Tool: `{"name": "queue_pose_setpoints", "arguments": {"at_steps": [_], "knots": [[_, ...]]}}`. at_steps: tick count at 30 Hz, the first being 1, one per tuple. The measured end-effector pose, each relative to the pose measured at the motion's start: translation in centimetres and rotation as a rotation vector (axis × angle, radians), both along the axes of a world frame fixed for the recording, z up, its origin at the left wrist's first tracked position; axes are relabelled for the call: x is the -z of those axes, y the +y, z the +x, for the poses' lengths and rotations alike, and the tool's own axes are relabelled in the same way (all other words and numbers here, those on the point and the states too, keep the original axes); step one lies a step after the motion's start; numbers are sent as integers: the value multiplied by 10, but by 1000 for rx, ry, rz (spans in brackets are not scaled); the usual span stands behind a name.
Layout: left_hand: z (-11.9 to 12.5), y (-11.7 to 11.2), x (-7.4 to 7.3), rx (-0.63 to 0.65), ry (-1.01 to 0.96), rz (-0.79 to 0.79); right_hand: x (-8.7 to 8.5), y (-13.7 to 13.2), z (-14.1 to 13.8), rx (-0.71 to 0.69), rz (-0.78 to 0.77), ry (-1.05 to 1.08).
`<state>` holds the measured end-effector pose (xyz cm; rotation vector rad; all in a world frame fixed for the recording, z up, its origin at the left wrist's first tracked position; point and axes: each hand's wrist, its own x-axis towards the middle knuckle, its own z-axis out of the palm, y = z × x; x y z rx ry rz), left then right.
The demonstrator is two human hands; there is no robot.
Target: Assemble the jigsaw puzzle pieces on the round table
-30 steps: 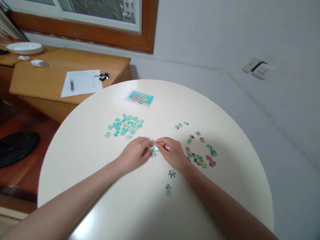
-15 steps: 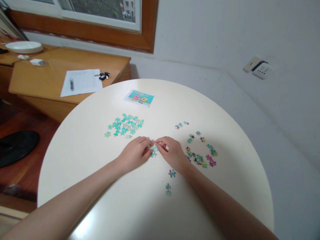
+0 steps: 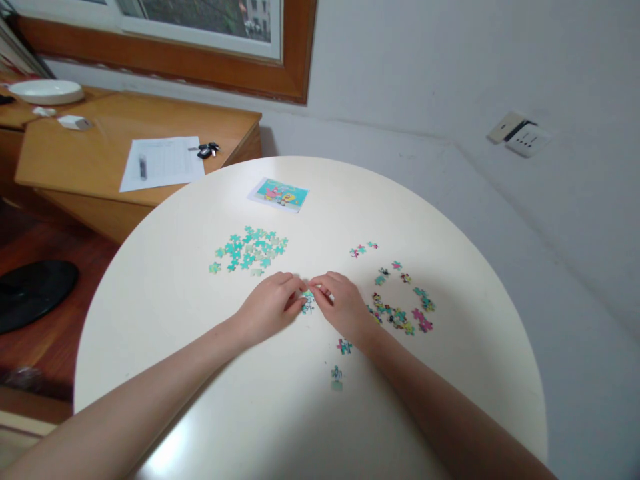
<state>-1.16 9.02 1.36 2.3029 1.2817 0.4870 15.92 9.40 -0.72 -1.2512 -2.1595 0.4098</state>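
Between my hands, at the middle of the round table, lie a few jigsaw puzzle pieces (image 3: 309, 305) in light green with dark lines. My left hand (image 3: 274, 300) is closed on them from the left, thumb and fingers at their edge. From the right, my right hand (image 3: 341, 301) pinches at their upper edge, its fingertips close to those of the left. The fingers partly cover the pieces, so how they join cannot be made out. Just below my right wrist sit a pink-and-green puzzle piece (image 3: 345, 346) and a pale green pair of pieces (image 3: 337, 378).
A heap of green puzzle pieces (image 3: 250, 250) lies left of centre. Several coloured pieces (image 3: 397, 317) spread on the right, with a short row (image 3: 364, 249) above. A picture card (image 3: 280, 195) rests at the far side of the white table (image 3: 165, 287). Keys (image 3: 207, 150) and paper lie on a wooden desk.
My right hand has shifted very slightly, its fingertips still at the pieces. My left hand keeps its place, and the loose pieces lie as before.
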Motion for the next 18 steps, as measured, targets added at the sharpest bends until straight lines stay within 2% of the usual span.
{"name": "queue_pose_setpoints", "arguments": {"at_steps": [18], "knots": [[0,0,-1,1,-4,-14,1,0,0,-2,18,-53]]}}
